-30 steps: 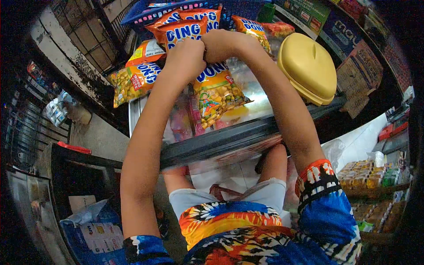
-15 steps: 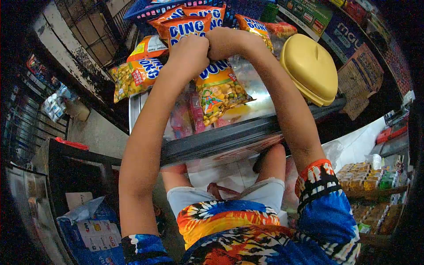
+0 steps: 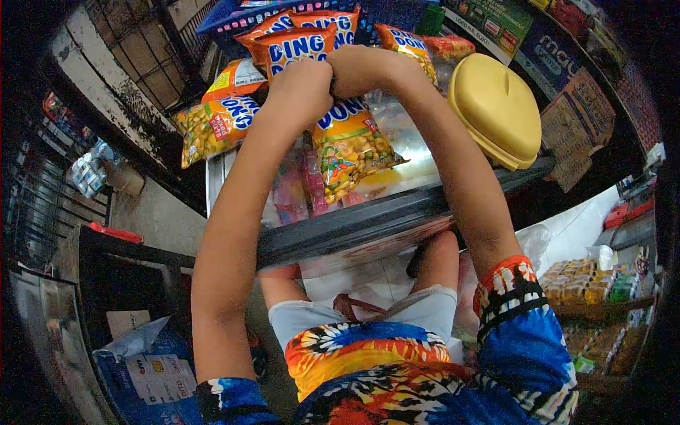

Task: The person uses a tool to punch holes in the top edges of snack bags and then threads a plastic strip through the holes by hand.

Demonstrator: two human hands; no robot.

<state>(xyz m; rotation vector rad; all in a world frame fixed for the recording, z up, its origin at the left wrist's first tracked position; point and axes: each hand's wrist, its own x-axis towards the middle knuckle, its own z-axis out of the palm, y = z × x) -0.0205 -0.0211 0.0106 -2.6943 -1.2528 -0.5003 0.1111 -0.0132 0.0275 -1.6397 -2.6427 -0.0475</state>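
Note:
My left hand (image 3: 301, 91) and my right hand (image 3: 360, 71) are closed side by side, knuckles almost touching. Both are at the top of an orange Ding Dong snack bag (image 3: 348, 152) showing nuts and green peas. Its top edge and my fingertips are hidden behind my hands. The bag's lower end hangs over the glass counter top. Right behind my hands stands another Ding Dong bag (image 3: 296, 48). More snack bags lie to the left (image 3: 216, 131) and at the back right (image 3: 407, 46).
A blue plastic basket (image 3: 212, 23) stands behind the bags. To the right sits a yellow lidded container (image 3: 494, 110), near a torn piece of cardboard (image 3: 577, 120). The counter's dark front edge (image 3: 354, 223) runs under my forearms. Packed goods (image 3: 577, 283) fill shelves at lower right.
Both hands have shifted very slightly to the left and stay closed at the top of the snack bag. Otherwise the scene looks the same.

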